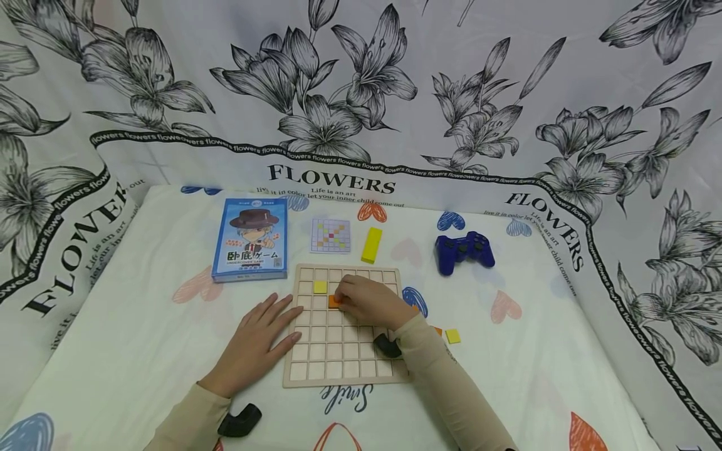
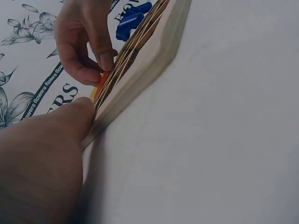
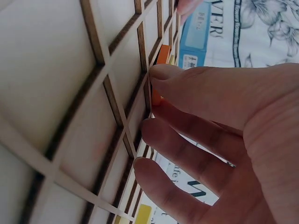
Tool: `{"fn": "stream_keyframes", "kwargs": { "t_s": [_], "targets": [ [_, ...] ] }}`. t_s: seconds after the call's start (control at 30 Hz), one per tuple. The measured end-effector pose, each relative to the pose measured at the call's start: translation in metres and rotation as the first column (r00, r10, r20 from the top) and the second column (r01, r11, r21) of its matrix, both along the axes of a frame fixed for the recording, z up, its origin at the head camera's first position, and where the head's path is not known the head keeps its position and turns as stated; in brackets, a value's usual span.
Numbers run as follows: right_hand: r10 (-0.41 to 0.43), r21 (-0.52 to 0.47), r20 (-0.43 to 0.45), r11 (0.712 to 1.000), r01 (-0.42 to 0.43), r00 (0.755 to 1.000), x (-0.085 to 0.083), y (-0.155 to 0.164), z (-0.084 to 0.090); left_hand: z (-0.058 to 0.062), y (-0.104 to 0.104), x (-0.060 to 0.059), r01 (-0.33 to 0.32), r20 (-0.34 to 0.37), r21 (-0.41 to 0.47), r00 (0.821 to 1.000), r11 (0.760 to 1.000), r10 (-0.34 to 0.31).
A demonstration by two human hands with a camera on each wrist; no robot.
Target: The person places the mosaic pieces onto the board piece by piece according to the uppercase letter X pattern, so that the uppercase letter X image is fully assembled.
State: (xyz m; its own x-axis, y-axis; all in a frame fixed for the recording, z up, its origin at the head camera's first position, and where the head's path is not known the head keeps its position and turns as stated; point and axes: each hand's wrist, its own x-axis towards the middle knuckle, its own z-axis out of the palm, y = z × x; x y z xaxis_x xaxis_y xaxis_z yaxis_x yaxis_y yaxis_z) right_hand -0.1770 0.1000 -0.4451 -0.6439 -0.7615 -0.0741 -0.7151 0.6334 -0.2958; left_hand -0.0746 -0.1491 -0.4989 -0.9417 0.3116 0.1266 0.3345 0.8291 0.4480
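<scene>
A square wooden grid board (image 1: 334, 371) lies on the white cloth. My right hand (image 1: 369, 300) is over its upper middle, pinching an orange tile (image 1: 334, 302) between thumb and forefinger at one of the cells. In the right wrist view the thumb covers part of that orange tile (image 3: 163, 54), and the other fingers are loosely bent near the grid. My left hand (image 1: 256, 341) rests at the board's left edge with fingers spread and fairly straight. A yellow tile (image 1: 319, 287) sits in a cell up and left of the orange one.
Behind the board are a blue game box (image 1: 251, 238), a coloured grid card (image 1: 331, 236) and a yellow oblong block (image 1: 371, 245). A blue game controller (image 1: 464, 252) lies at the back right. Right of the board, a loose yellow tile (image 1: 453, 336) lies beside orange pieces partly hidden by my sleeve.
</scene>
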Motion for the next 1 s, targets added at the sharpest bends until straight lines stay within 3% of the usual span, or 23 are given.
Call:
{"fn": "stream_keyframes", "kwargs": {
  "t_s": [0.47,0.67,0.83,1.0],
  "targets": [
    [0.009,0.009,-0.012,1.000,-0.009,1.000,0.000,0.000,-0.001,-0.002,0.000,-0.001,0.001,-0.010,-0.001,1.000,1.000,-0.001],
    [-0.027,0.044,-0.036,0.999,0.028,0.999,0.006,0.011,0.004,-0.001,0.001,0.001,-0.007,0.001,-0.006,1.000,1.000,0.007],
    [-0.088,0.041,-0.069,0.995,0.091,0.994,0.019,0.049,0.016,0.000,0.001,0.001,-0.012,0.010,-0.010,1.000,1.000,0.012],
    [-0.263,0.063,-0.032,0.962,0.265,0.964,0.037,0.099,0.025,-0.002,0.001,0.000,-0.012,0.004,-0.013,1.000,1.000,0.012]
  ]
}}
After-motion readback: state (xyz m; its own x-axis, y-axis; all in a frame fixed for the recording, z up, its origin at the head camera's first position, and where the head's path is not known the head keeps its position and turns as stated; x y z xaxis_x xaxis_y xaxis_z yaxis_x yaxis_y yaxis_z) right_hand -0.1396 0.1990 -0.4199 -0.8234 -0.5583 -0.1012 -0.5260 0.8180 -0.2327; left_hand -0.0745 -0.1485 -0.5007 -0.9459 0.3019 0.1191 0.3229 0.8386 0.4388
